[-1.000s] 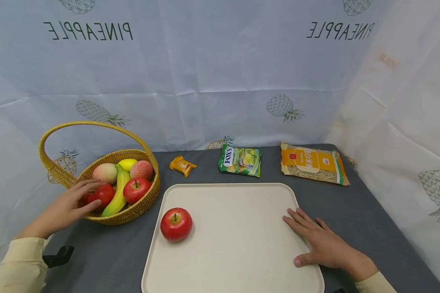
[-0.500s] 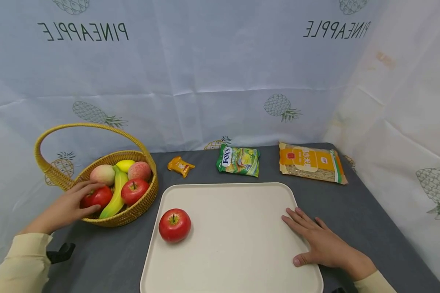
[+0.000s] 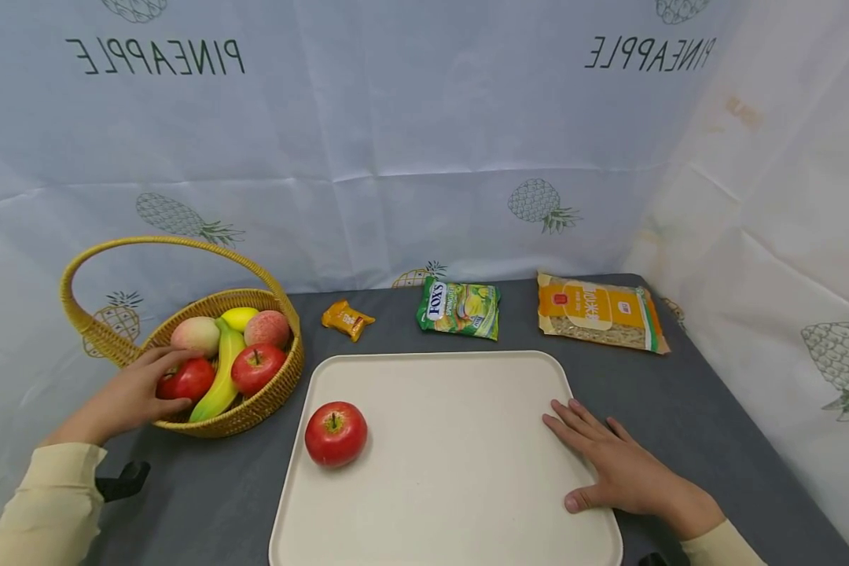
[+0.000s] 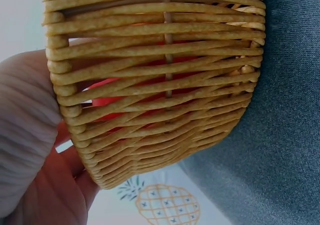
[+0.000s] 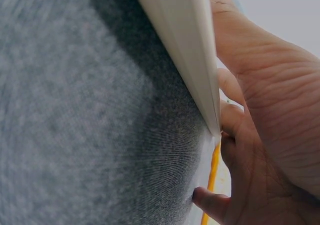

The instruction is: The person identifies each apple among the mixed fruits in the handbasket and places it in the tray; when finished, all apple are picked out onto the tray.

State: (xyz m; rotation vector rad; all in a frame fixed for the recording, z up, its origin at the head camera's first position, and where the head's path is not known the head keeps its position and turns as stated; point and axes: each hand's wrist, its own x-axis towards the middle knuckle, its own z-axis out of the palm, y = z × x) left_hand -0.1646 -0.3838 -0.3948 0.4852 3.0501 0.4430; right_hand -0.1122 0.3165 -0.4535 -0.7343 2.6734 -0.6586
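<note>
A yellow wicker basket (image 3: 293,369) with a tall handle stands at the left. My left hand (image 3: 136,393) reaches over its near-left rim and holds a red apple (image 3: 191,379), fingers on the far side and thumb on the near side. In the left wrist view the basket wall (image 4: 165,90) hides most of that apple. Beside it in the basket lie a banana (image 3: 219,377), another red apple (image 3: 257,368), two peaches (image 3: 267,328) and a lemon (image 3: 239,317). My right hand (image 3: 619,468) rests with spread fingers on the right edge of a beige tray (image 3: 460,472).
A single red apple (image 3: 336,434) sits on the tray's left part. Behind the tray lie a small orange packet (image 3: 347,319), a green FOX'S candy bag (image 3: 458,309) and an orange grain bag (image 3: 601,313). A pineapple-print curtain (image 3: 424,141) closes off the back.
My left hand has settled a little closer around the apple in the basket, its wrist slightly shifted. The right hand stays on the tray edge. The head view has drifted slightly.
</note>
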